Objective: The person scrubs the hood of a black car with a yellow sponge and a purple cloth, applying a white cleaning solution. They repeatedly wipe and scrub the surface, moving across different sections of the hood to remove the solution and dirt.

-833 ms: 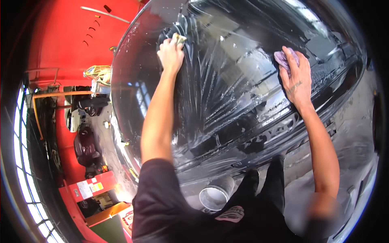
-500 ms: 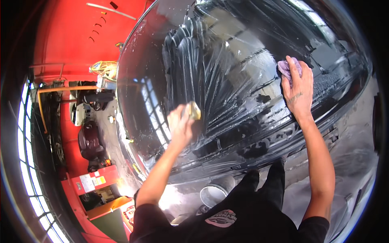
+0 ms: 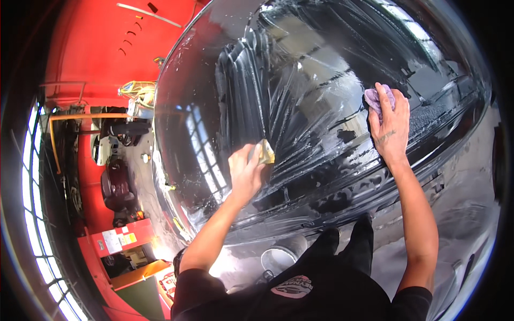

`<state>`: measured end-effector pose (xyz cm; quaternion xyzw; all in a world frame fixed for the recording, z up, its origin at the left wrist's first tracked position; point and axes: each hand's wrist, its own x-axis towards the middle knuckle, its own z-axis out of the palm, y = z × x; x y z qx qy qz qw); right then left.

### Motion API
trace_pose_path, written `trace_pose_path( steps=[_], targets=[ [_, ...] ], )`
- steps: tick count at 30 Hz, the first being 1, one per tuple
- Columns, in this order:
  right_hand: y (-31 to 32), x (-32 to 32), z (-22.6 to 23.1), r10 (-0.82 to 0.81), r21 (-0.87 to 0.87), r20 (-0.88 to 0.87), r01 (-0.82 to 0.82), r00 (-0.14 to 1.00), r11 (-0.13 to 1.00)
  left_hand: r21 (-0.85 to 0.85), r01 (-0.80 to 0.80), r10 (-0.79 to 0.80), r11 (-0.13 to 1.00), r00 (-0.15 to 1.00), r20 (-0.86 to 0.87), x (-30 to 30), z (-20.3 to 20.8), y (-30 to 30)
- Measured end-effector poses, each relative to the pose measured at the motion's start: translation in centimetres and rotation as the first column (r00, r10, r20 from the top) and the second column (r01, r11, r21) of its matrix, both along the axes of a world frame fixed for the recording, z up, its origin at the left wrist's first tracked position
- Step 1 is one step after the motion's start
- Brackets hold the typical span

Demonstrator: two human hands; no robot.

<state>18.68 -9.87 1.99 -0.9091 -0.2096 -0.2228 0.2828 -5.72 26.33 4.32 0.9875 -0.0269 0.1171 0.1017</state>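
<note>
A glossy black car body panel [image 3: 203,101] spreads before me, wet and streaked with whitish smears. Near its left middle, my left hand [image 3: 246,171] is closed on a small yellowish-tan pad [image 3: 266,152], held at the fingertips over the streaked area. Whether it is folded sandpaper or a sponge I cannot tell. Over on the panel's right side, my right hand [image 3: 392,128] grips a crumpled purple cloth [image 3: 377,100] and presses it to the wet surface. My fingers hide part of the cloth.
Beside my legs, a whitish bucket [image 3: 279,259] stands on the grey floor below the panel's near edge. To the left are a red wall [image 3: 101,48], an orange pipe frame [image 3: 88,116], a dark red seat-like object [image 3: 116,184] and a red cabinet [image 3: 120,238].
My left hand has moved a little right and down with the yellowish pad. My right hand has slid slightly down and left with the purple cloth.
</note>
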Motion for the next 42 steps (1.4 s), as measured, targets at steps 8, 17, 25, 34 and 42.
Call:
trace_pose_path(
  steps=[8,17,25,34,42],
  targets=[
    [1.0,-0.1,0.2,0.077,0.041,-0.023,-0.076,0.997,0.996,0.152,-0.313,0.280,0.938,0.938,0.206,26.6,1.2,8.1],
    [-0.1,-0.1,0.5,0.000,-0.026,-0.091,-0.002,0.996,1.000,0.037,0.110,-0.112,0.993,0.993,0.029,1.8,0.0,-1.5],
    [0.6,-0.1,0.8,0.072,0.039,-0.063,-0.070,0.995,0.997,0.117,-0.189,0.157,0.975,0.958,0.242,27.5,0.7,2.8],
    [0.0,-0.3,0.3,0.001,-0.026,-0.077,-0.003,0.997,1.000,0.051,0.203,-0.206,0.978,0.976,0.071,6.8,0.5,-5.3],
    [0.2,0.0,0.9,0.044,0.004,-0.003,-0.044,0.999,0.999,0.079,-0.048,0.029,0.996,0.974,0.224,23.5,0.6,-4.8]
  ],
)
